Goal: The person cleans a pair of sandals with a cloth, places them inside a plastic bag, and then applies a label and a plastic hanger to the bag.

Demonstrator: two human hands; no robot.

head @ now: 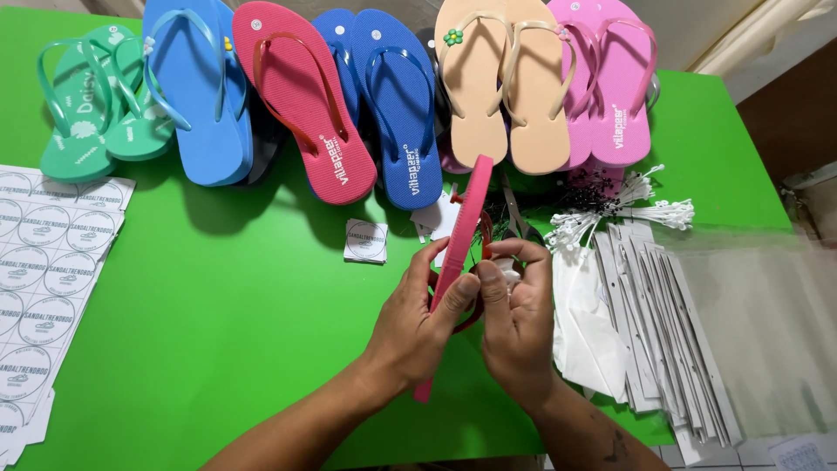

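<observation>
Hands work together at six o'clock of the green tabletop (pixel 218 349): left hand (pixel 418 323) fingers grip the pink flip-flop (pixel 462 235) edge-on, right hand (pixel 514 323) fingers pinch its red strap (pixel 485 228); fitting probably needs a firm pull.

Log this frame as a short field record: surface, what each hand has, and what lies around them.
surface: green table
left hand: grips a red flip-flop held on edge, fingers on its sole
right hand: at the red strap beside the sole
back row: green, blue, red, beige and pink flip-flops
left edge: sheet of round stickers
right side: white tag fasteners, clear plastic bags
</observation>
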